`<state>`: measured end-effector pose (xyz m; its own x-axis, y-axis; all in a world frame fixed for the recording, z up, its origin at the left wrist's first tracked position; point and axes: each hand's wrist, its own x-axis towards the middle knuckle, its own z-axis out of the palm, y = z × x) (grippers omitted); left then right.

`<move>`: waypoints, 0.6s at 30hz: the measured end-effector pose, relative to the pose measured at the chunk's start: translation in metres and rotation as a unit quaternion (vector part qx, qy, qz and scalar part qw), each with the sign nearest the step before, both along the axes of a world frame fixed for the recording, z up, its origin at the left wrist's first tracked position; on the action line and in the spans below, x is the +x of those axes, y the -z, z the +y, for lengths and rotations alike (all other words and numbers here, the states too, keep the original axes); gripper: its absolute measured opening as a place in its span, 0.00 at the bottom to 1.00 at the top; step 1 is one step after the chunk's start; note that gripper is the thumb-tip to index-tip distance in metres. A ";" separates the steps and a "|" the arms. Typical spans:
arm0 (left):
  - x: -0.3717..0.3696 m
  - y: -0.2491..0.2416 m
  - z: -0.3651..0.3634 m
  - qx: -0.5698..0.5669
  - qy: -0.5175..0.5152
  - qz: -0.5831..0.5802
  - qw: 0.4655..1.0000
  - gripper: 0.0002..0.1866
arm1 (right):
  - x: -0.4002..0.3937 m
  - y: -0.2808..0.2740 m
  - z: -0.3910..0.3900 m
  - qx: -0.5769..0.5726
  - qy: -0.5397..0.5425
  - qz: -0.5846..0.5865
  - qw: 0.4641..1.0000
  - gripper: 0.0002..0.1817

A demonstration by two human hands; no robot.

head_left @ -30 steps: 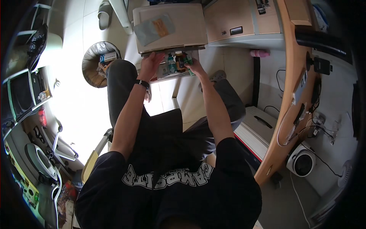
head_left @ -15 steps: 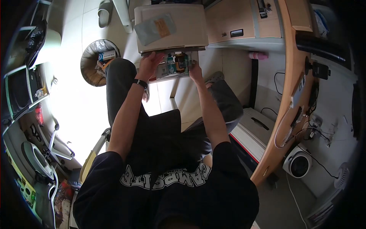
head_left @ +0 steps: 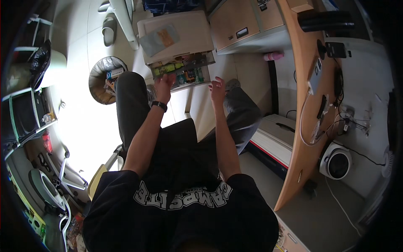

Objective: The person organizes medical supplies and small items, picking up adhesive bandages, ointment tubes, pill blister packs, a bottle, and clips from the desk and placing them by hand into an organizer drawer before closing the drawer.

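Observation:
A pale plastic drawer cabinet (head_left: 191,31) stands in front of me, with two of its drawers pulled out. Green packets (head_left: 168,68) show in the upper drawer (head_left: 204,59). Small bottles (head_left: 189,76) stand in the lower drawer (head_left: 191,86), partly hidden beneath the upper one. My left hand (head_left: 165,85) is at the left front of the lower drawer, fingers apart, with nothing visible in it. Off the right front corner of the same drawer, my right hand (head_left: 217,89) is raised with loosely bent, parted fingers, holding nothing.
A flat packet (head_left: 157,40) lies on the cabinet top. To the left stands a round bin (head_left: 95,86) with boxes in it, and a slipper (head_left: 109,31) lies beyond. A wooden desk panel (head_left: 289,159) and a white case (head_left: 275,130) are on my right.
The upper drawer now stands out over the lower one, showing green packets. Both hands have come away from the drawer front, and the right hand has let go. The view has shifted slightly.

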<state>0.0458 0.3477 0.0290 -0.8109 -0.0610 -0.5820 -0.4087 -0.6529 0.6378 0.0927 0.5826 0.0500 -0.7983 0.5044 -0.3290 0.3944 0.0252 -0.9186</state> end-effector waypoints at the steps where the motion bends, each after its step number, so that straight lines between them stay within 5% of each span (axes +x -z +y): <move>1: 0.010 -0.002 0.004 0.024 -0.016 -0.004 1.000 0.11 | -0.002 -0.004 -0.001 0.021 -0.013 0.018 1.000 0.16; 5: 0.044 -0.003 0.010 0.046 -0.003 -0.045 0.998 0.13 | -0.005 -0.020 -0.011 0.171 -0.083 0.083 0.978 0.13; 14: 0.087 0.000 0.009 0.052 0.021 -0.116 0.992 0.16 | -0.010 -0.023 -0.045 0.248 -0.202 0.103 0.942 0.11; 17: 0.087 0.001 0.005 0.066 0.043 -0.120 0.990 0.13 | -0.025 -0.025 -0.068 0.272 -0.304 0.189 0.893 0.11; 18: 0.084 -0.004 0.002 0.076 0.052 -0.118 0.989 0.13 | -0.028 -0.027 -0.077 0.293 -0.336 0.140 0.884 0.12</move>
